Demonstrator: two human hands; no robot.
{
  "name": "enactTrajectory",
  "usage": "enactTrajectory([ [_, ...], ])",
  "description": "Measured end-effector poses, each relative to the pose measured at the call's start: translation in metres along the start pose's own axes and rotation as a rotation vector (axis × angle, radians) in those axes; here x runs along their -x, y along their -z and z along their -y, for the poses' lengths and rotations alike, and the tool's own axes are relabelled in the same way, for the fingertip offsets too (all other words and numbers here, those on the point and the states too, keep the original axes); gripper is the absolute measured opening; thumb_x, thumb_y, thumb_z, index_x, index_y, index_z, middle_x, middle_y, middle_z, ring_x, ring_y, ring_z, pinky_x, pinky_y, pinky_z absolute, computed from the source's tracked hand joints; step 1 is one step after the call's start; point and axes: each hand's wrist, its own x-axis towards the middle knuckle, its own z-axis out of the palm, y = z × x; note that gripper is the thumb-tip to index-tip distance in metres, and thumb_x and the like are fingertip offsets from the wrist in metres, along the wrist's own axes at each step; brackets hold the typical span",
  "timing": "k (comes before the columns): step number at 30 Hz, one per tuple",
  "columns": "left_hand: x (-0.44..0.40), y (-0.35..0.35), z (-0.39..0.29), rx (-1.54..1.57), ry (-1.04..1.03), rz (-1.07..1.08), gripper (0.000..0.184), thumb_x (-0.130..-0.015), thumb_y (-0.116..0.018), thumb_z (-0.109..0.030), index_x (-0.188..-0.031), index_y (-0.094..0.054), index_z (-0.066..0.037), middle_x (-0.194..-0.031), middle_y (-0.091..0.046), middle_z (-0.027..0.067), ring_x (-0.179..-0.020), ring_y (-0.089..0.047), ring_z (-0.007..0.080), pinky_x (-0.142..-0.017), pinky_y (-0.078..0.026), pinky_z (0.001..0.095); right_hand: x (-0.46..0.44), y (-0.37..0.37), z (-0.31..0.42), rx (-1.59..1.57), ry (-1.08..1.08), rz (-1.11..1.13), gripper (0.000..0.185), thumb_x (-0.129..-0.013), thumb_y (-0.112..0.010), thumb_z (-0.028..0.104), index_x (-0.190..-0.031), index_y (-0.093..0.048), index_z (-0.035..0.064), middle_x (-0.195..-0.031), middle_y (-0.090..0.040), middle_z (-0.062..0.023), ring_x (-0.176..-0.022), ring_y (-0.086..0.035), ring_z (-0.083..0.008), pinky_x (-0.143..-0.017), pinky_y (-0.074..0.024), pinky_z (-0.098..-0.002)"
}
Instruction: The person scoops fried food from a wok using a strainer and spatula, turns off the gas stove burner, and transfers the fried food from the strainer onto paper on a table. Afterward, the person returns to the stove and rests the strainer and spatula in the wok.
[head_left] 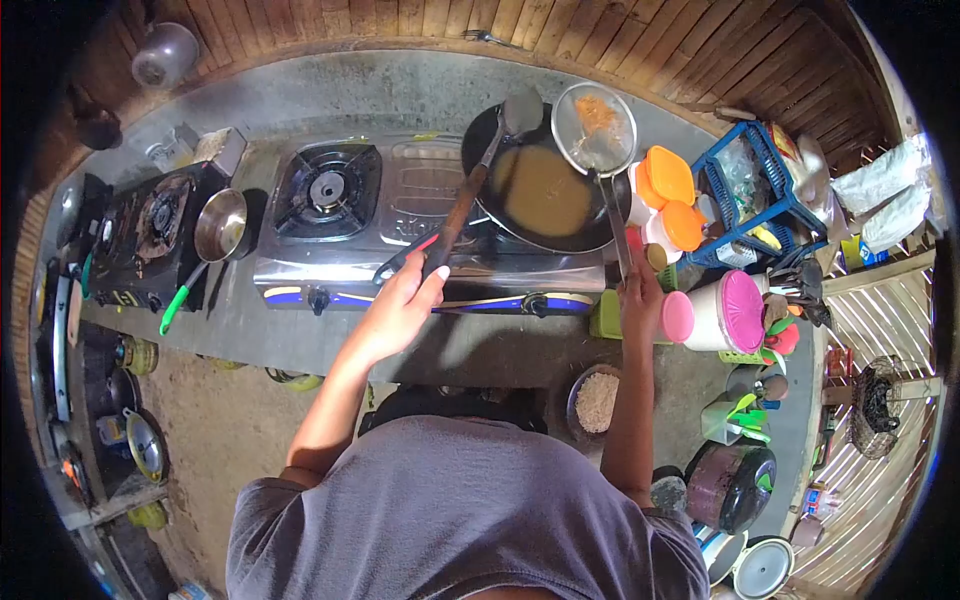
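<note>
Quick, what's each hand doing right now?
Left hand: closed, holding the spatula.
Right hand: closed, holding the strainer by its handle.

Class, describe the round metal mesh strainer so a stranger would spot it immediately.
Find the wide silver metal stove, then the round black wok at its right. Overlapping the wok's far right edge in view is the strainer, its long handle in the person's bare right hand. Its pale mesh holds orange bits, unlike the dark wok.

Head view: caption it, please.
Left hand holds a spatula, right hand a strainer of orange bits, at a wok of brown liquid.
</note>
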Motion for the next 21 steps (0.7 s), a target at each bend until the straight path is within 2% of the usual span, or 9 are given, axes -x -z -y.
enactTrajectory([
  [1, -0.001, 0.0, 0.002, -0.008, -0.004, 0.005, 0.027, -0.101, -0.05, -0.031, -0.107, -0.05, -0.005, -0.076, -0.051, -0.0024, -0.065, -0.046, 0.0055, -0.058, -0.04, 0.0225, 0.001, -0.002, 0.001, 0.02, 0.003, -0.005, 0.032, -0.1, -0.043, 0.009, -0.126, -0.06, 0.0021, -0.08, -0.05, 0.004, -0.064, -0.043, -0.0046, -0.059, -0.0388, -0.0208],
  [4, 0.001, -0.005, -0.006, 0.094, 0.054, 0.061, 0.029, -0.101, -0.05, -0.032, -0.095, -0.045, -0.004, -0.072, -0.053, 0.0027, -0.064, -0.051, 0.0097, -0.058, -0.044, 0.0276, 0.006, -0.008, 0.005, 0.017, -0.007, -0.008, 0.032, -0.1, -0.043, 0.009, -0.126, -0.059, 0.0017, -0.078, -0.049, 0.0038, -0.064, -0.042, -0.0047, -0.058, -0.0384, -0.0211],
  [8, 0.003, -0.013, -0.004, 0.237, 0.14, 0.127, 0.029, -0.101, -0.05, -0.033, -0.102, -0.048, -0.004, -0.074, -0.053, 0.0005, -0.064, -0.049, 0.0069, -0.058, -0.044, 0.0246, 0.007, -0.014, 0.007, 0.02, 0.013, -0.007, 0.032, -0.1, -0.043, 0.009, -0.127, -0.059, 0.0021, -0.076, -0.048, 0.0032, -0.063, -0.042, -0.005, -0.058, -0.0382, -0.0213],
  [11, 0.003, -0.018, -0.001, 0.193, 0.097, 0.151, 0.03, -0.101, -0.05, -0.033, -0.105, -0.049, -0.003, -0.074, -0.055, 0.0012, -0.064, -0.051, 0.0081, -0.058, -0.044, 0.0256, 0.004, -0.014, 0.009, 0.044, 0.075, -0.038, 0.032, -0.099, -0.043, 0.008, -0.127, -0.06, 0.0026, -0.075, -0.047, 0.0031, -0.062, -0.042, -0.0049, -0.056, -0.0379, -0.0217],
  [15, 0.001, -0.018, 0.008, 0.048, 0.056, 0.103, 0.034, -0.101, -0.049, -0.034, -0.103, -0.046, 0.0, -0.073, -0.057, 0.0071, -0.066, -0.055, 0.0138, -0.061, -0.046, 0.0317, 0.004, -0.009, -0.001, 0.092, 0.085, -0.084, 0.033, -0.099, -0.044, 0.007, -0.128, -0.06, 0.0033, -0.082, -0.056, 0.0005, -0.062, -0.044, -0.0054, -0.056, -0.0395, -0.0223],
  [20, 0.004, -0.012, -0.002, -0.133, 0.008, 0.034, 0.036, -0.101, -0.049, -0.033, -0.1, -0.042, 0.002, -0.074, -0.058, 0.0184, -0.071, -0.061, 0.0304, -0.064, -0.046, 0.0407, 0.005, -0.008, -0.007, 0.106, 0.076, -0.12, 0.034, -0.098, -0.045, 0.006, -0.128, -0.06, 0.0042, -0.093, -0.065, -0.0041, -0.063, -0.047, -0.0066, -0.057, -0.0418, -0.0231],
  [21, 0.006, -0.012, -0.003, -0.164, 0.001, 0.024, 0.036, -0.1, -0.049, -0.033, -0.099, -0.042, 0.003, -0.075, -0.059, 0.0208, -0.072, -0.061, 0.0342, -0.065, -0.046, 0.0424, 0.004, -0.008, -0.006, 0.109, 0.081, -0.111, 0.034, -0.098, -0.045, 0.007, -0.128, -0.06, 0.0042, -0.091, -0.064, -0.0038, -0.063, -0.047, -0.0066, -0.057, -0.0418, -0.0232],
])
